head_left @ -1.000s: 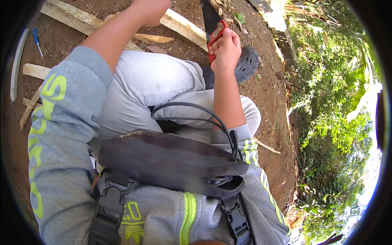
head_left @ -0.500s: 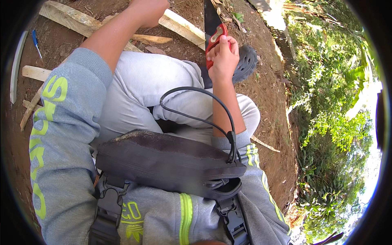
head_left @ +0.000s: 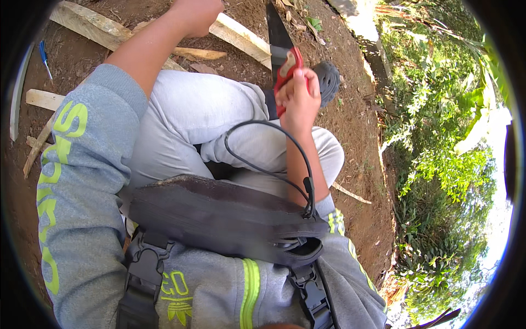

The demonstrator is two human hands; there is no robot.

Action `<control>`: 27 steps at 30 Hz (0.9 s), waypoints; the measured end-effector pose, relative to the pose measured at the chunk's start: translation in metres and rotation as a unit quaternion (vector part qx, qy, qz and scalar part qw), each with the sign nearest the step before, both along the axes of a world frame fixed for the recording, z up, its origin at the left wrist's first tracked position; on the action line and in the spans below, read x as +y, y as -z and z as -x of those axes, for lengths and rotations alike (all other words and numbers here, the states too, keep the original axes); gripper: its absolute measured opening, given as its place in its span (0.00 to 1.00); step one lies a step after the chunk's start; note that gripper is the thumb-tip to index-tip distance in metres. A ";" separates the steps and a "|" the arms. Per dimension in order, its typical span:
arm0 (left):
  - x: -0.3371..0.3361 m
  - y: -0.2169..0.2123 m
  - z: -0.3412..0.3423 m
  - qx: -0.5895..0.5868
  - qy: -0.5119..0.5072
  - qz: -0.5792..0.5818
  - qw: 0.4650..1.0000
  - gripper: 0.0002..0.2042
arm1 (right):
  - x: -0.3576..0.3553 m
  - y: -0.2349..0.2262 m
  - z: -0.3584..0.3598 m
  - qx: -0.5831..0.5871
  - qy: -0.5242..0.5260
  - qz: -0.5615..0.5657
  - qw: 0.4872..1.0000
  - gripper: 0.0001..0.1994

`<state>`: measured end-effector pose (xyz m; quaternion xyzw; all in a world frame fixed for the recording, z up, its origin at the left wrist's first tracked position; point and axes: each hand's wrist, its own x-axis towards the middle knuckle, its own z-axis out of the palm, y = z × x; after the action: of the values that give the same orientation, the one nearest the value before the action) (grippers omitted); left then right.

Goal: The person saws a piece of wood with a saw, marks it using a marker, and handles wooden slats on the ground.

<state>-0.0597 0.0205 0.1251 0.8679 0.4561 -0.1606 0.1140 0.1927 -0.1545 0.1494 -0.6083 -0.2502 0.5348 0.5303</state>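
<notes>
My right hand (head_left: 300,104) is wrapped round the red handle of a handsaw (head_left: 280,35), whose dark blade points away from me. The blade stands across the end of a pale wooden plank (head_left: 241,37), close against it. My left hand (head_left: 198,16) is closed on the plank further left, at the top edge of the view; its fingertips are hidden. The sawteeth and any cut in the wood cannot be made out.
Another long piece of wood (head_left: 90,24) lies at the far left, with shorter offcuts (head_left: 45,100) nearer. A blue-handled screwdriver (head_left: 44,57) rests on the soil. A dark clog (head_left: 329,82) is on my foot beside the saw. Green plants (head_left: 433,164) grow on the right.
My right hand has drawn the saw back toward me, so more of its blade shows past the plank. The left hand stays in place on the wood.
</notes>
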 end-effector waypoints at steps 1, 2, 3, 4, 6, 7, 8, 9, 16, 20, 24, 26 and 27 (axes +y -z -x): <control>0.004 0.001 0.001 -0.006 0.002 -0.010 1.000 0.08 | -0.025 -0.011 -0.007 -0.032 -0.013 -0.005 0.999 0.07; 0.004 0.002 0.000 -0.011 0.008 -0.016 1.000 0.08 | -0.045 -0.020 -0.015 -0.063 -0.023 -0.006 0.998 0.07; 0.003 0.004 -0.003 -0.016 0.018 -0.021 0.999 0.08 | -0.048 -0.027 -0.019 -0.034 0.002 -0.003 0.999 0.07; 0.004 0.013 -0.003 -0.030 0.003 -0.026 0.999 0.08 | -0.045 -0.031 -0.019 -0.004 0.031 -0.007 0.999 0.06; 0.002 0.031 -0.002 -0.064 -0.016 -0.034 0.997 0.12 | -0.003 -0.015 -0.011 0.023 0.052 0.000 0.998 0.06; -0.001 0.026 -0.003 -0.089 -0.014 -0.054 0.994 0.12 | 0.021 0.006 -0.010 0.023 0.042 -0.008 0.999 0.06; -0.001 0.022 -0.005 -0.084 -0.010 -0.038 0.996 0.12 | 0.046 0.019 -0.004 0.034 0.053 -0.011 0.998 0.06; -0.001 0.021 -0.003 -0.074 -0.014 -0.020 0.997 0.12 | 0.056 0.024 0.000 0.045 0.071 -0.006 0.996 0.06; 0.007 0.027 -0.003 -0.038 -0.011 -0.013 0.999 0.12 | -0.041 -0.024 -0.018 0.030 0.040 -0.008 0.999 0.05; -0.002 0.023 0.000 -0.082 -0.011 -0.029 0.996 0.12 | 0.007 0.003 0.004 0.017 0.050 -0.013 0.999 0.07; 0.000 0.028 0.003 -0.073 -0.028 -0.017 0.997 0.12 | 0.051 0.028 0.003 0.040 0.075 -0.012 0.996 0.08; -0.003 0.035 0.007 -0.080 -0.029 -0.024 0.996 0.11 | 0.010 -0.001 0.003 0.013 0.024 0.014 1.000 0.08; -0.001 0.036 0.008 -0.083 -0.031 -0.030 0.996 0.11 | -0.010 -0.011 -0.004 0.011 0.023 -0.003 1.000 0.08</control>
<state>-0.0678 0.0197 0.0889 0.8666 0.4764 -0.0709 0.1304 0.1963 -0.1642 0.1604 -0.6066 -0.2321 0.5285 0.5467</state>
